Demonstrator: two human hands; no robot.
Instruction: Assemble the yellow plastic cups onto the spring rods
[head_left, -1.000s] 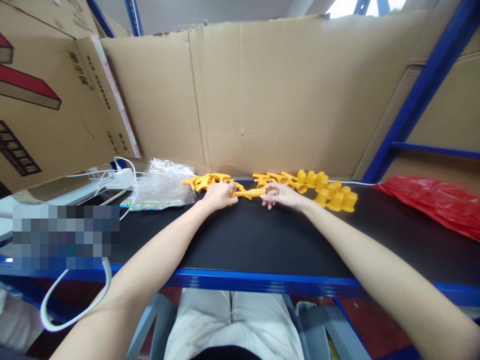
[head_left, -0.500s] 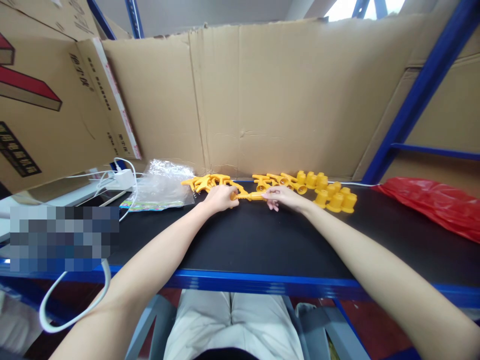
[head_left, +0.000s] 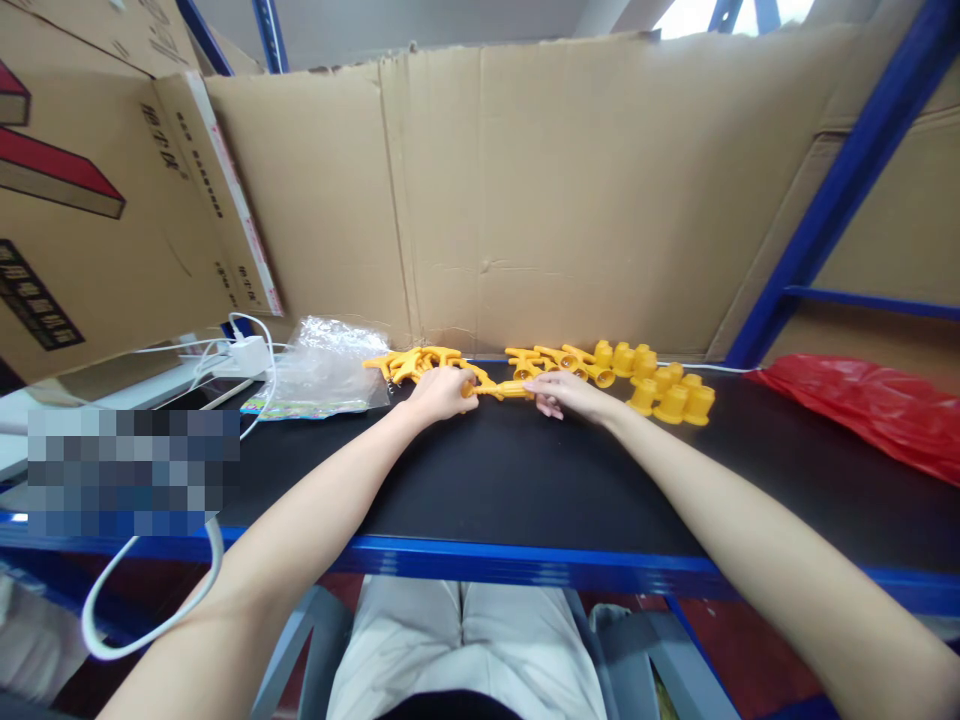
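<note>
Between my hands a yellow plastic part (head_left: 507, 390) lies roughly level, just above the black tabletop. My left hand (head_left: 444, 392) is closed round its left end, which the fingers partly cover. The right end is pinched by the fingertips of my right hand (head_left: 562, 392). Beyond my left hand is a heap of yellow branched plastic pieces (head_left: 412, 362). Past my right hand lie several yellow pieces with flared, cup-like ends (head_left: 566, 362). Several yellow flanged cups (head_left: 670, 400) stand upside down to the right.
A clear plastic bag (head_left: 322, 370) lies at the left, near a white charger with cables (head_left: 249, 355). Red plastic film (head_left: 862, 405) is at the far right. A cardboard wall (head_left: 562, 200) closes off the back, and a blue metal edge (head_left: 480, 562) runs along the front.
</note>
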